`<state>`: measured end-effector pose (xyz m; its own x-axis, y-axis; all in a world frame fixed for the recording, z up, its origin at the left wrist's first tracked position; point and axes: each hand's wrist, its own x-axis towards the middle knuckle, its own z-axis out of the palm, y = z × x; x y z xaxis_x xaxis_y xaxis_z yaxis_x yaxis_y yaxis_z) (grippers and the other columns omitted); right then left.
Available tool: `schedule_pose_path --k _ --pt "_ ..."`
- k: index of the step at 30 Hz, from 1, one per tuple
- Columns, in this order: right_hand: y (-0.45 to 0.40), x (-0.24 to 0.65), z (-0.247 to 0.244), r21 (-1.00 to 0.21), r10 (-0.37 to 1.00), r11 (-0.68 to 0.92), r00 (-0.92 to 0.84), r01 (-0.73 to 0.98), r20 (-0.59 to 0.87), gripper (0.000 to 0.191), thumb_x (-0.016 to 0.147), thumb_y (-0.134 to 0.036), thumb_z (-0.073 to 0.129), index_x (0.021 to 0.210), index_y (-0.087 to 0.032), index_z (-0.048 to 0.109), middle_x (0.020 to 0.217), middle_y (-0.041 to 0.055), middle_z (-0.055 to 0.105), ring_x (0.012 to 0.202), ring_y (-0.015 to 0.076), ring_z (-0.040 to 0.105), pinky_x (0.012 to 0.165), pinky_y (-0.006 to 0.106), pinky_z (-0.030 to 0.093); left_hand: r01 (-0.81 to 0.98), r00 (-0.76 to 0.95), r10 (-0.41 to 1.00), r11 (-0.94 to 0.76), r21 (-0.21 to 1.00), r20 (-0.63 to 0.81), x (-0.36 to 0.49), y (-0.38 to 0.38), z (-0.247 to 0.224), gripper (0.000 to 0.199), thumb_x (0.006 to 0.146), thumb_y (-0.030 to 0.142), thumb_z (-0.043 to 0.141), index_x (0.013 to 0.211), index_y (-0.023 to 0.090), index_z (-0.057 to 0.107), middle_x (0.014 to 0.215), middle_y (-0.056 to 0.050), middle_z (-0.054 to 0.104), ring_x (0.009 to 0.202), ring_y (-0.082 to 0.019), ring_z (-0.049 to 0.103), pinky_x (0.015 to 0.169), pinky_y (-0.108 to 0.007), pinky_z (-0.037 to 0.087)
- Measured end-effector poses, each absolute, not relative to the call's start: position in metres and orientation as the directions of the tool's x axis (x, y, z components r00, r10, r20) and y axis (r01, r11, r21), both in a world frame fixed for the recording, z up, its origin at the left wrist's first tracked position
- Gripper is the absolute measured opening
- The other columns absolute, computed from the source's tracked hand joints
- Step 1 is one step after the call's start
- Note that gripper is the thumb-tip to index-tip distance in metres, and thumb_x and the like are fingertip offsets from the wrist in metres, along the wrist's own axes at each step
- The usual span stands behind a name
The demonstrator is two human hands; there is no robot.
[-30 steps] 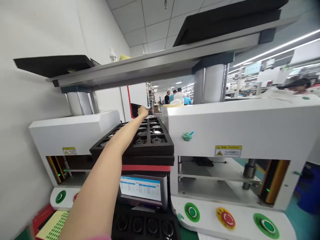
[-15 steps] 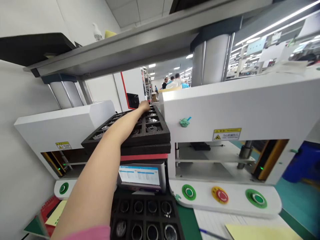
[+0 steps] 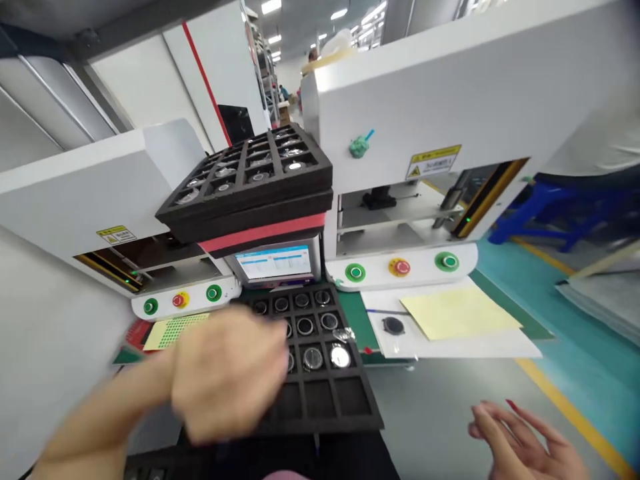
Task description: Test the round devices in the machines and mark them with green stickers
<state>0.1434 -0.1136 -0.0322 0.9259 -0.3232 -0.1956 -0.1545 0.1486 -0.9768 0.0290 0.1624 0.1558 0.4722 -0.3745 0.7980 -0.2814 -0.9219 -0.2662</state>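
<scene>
My left hand (image 3: 227,373) is blurred over the left part of the lower black foam tray (image 3: 345,422), its fingers curled in; whatever they hold is hidden. In that tray's compartments sit round watch cases (image 3: 313,359), with bare compartments in the near row. One more watch case (image 3: 393,325) lies on white paper right of the tray. My right hand (image 3: 525,440) hangs at the lower right, fingers apart and holding nothing, away from the bench. A stack of foam trays (image 3: 250,203) stands higher up, its top compartments holding round shiny parts, some in clear wrap.
White press machines with green buttons (image 3: 355,272) and a red stop button (image 3: 400,267) flank a small screen (image 3: 273,262). Yellow paper (image 3: 463,313) and a pen (image 3: 387,311) lie at right. A blue stool (image 3: 545,207) stands on the floor beyond.
My left hand has come back from the raised tray stack, down over the lower tray. My right hand has come into view. The view has tilted down.
</scene>
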Motion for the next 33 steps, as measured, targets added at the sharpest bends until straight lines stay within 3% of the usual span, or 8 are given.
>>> schedule_pose_path --k 2,4,7,10,17,23,28,33 --pt "-0.116 0.14 -0.034 -0.988 -0.317 0.067 0.936 -0.14 -0.154 0.059 0.05 -0.047 0.08 0.094 -0.02 0.051 0.078 0.0046 0.061 0.064 0.0179 0.056 0.053 0.029 0.045 -0.199 0.546 -0.287 -0.957 -0.212 0.787 -0.032 0.166 0.096 0.021 0.086 0.015 0.057 0.083 0.033 0.067 0.08 0.002 0.075 0.069 -0.017 0.07 0.07 -0.033 0.062" --pt "-0.116 0.143 -0.043 -0.993 -0.298 -0.031 0.95 -0.113 -0.098 0.061 0.052 -0.054 0.076 0.094 -0.02 0.048 0.076 0.0042 0.061 0.063 0.0183 0.057 0.056 0.031 0.047 -0.085 0.644 -0.07 -0.996 -0.02 0.762 -0.063 0.182 0.051 0.013 0.083 0.019 0.061 0.082 0.029 0.069 0.07 0.0 0.074 0.06 -0.019 0.069 0.062 -0.031 0.06" --pt "-0.11 0.158 -0.062 -0.98 -0.25 -0.174 0.967 -0.097 -0.052 0.064 0.053 -0.062 0.069 0.095 -0.02 0.046 0.073 0.0039 0.061 0.06 0.0187 0.057 0.059 0.033 0.048 0.307 0.456 0.594 -0.804 0.51 0.662 -0.077 0.2 0.011 0.008 0.083 0.022 0.061 0.083 0.018 0.068 0.073 -0.004 0.072 0.059 -0.016 0.067 0.063 -0.028 0.057" --pt "-0.095 0.181 -0.077 -0.924 -0.177 -0.377 0.984 -0.072 -0.005 0.054 0.067 -0.056 0.066 0.099 -0.017 0.048 0.075 0.0051 0.061 0.064 0.0188 0.058 0.067 0.035 0.05 0.324 0.237 0.853 -0.521 0.79 0.465 -0.087 0.198 -0.007 0.01 0.082 0.025 0.061 0.085 0.016 0.066 0.079 -0.003 0.07 0.058 -0.012 0.063 0.064 -0.025 0.055" --pt "-0.038 0.227 -0.09 -0.639 0.003 -0.769 1.0 -0.016 -0.029 0.044 0.087 -0.038 0.065 0.121 -0.014 0.052 0.107 0.0084 0.059 0.103 0.0238 0.057 0.091 0.045 0.048 0.222 0.172 0.936 -0.34 0.914 0.306 -0.108 0.198 -0.007 0.013 0.076 0.028 0.065 0.08 0.016 0.066 0.075 -0.002 0.069 0.057 -0.011 0.06 0.061 -0.023 0.052" --pt "-0.006 0.239 -0.09 -0.471 -0.024 -0.879 0.995 -0.066 -0.096 0.04 0.09 -0.037 0.062 0.122 -0.014 0.053 0.116 0.0095 0.056 0.108 0.0247 0.055 0.093 0.047 0.047 0.265 0.191 0.944 -0.312 0.912 0.268 -0.109 0.213 -0.013 0.02 0.071 0.034 0.065 0.076 0.015 0.068 0.07 -0.003 0.069 0.056 -0.013 0.061 0.058 -0.022 0.053" --pt "0.003 0.243 -0.088 -0.496 -0.043 -0.861 0.989 -0.109 -0.142 0.036 0.092 -0.037 0.059 0.119 -0.014 0.054 0.113 0.009 0.057 0.101 0.0222 0.057 0.09 0.043 0.048 0.261 0.219 0.951 -0.274 0.926 0.219 -0.107 0.215 -0.017 0.021 0.069 0.035 0.067 0.075 0.015 0.069 0.071 -0.004 0.071 0.056 -0.012 0.062 0.058 -0.02 0.054" --pt "0.002 0.243 -0.064 -0.657 0.009 -0.744 0.982 -0.12 -0.19 0.047 0.087 -0.045 0.062 0.119 -0.012 0.052 0.108 0.0119 0.059 0.102 0.0259 0.058 0.094 0.049 0.044 0.215 0.225 0.951 -0.258 0.942 0.209 -0.098 0.212 -0.01 0.017 0.07 0.032 0.066 0.072 0.016 0.069 0.071 -0.004 0.071 0.058 -0.013 0.063 0.06 -0.021 0.056"
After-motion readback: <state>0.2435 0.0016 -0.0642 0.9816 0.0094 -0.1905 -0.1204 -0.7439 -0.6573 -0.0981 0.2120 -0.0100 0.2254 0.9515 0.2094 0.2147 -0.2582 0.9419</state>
